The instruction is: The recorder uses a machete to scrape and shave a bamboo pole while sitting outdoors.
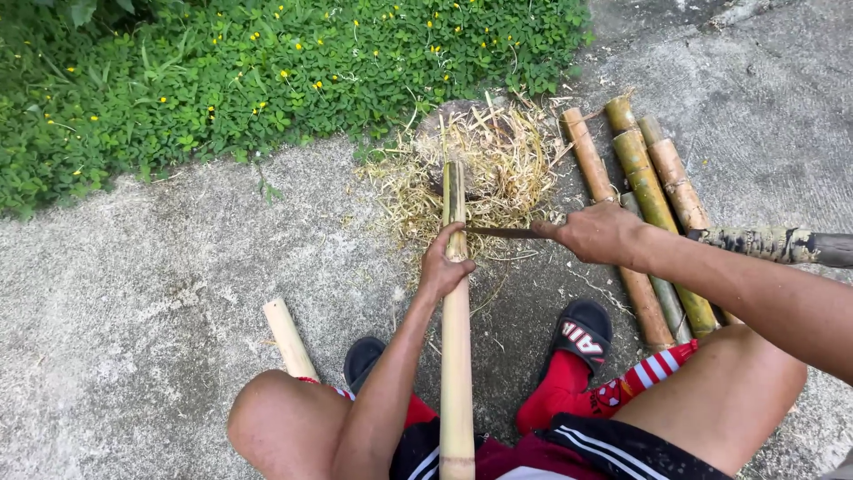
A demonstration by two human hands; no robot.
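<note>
Outdoors, rough grey concrete ground (133, 311), stained and pitted. Low green ground cover with small yellow flowers (222, 80) runs along the far edge. A heap of pale dry shavings (498, 169) lies on the concrete straight ahead, over a dark round shape (partly hidden, cannot tell what it is).

Person seated low, knees spread, red socks in black slides. Left hand (444, 262) comes up from below with the forearm nearly vertical in view; fingers wrapped tight around a long pale bamboo pole (457, 373), gripping it about a third of the way down from its far tip. Right hand (597, 233) reaches in from the right, forearm slanting across the frame, fist closed on the handle end of a dark thin blade (502, 233). Blade lies roughly level, its tip meeting the pole just beside the left hand's fingers.

Pole's long axis runs straight away from the person: near end between the thighs at the bottom edge, far end pointing into the shavings, tip resting at the heap.

Right of the heap, a bundle of greenish-brown bamboo lengths (653, 204) lies side by side, angled toward the right knee. A short pale bamboo piece (289, 338) lies by the left knee. A dark mottled bar (782, 244) crosses behind the right forearm
</note>
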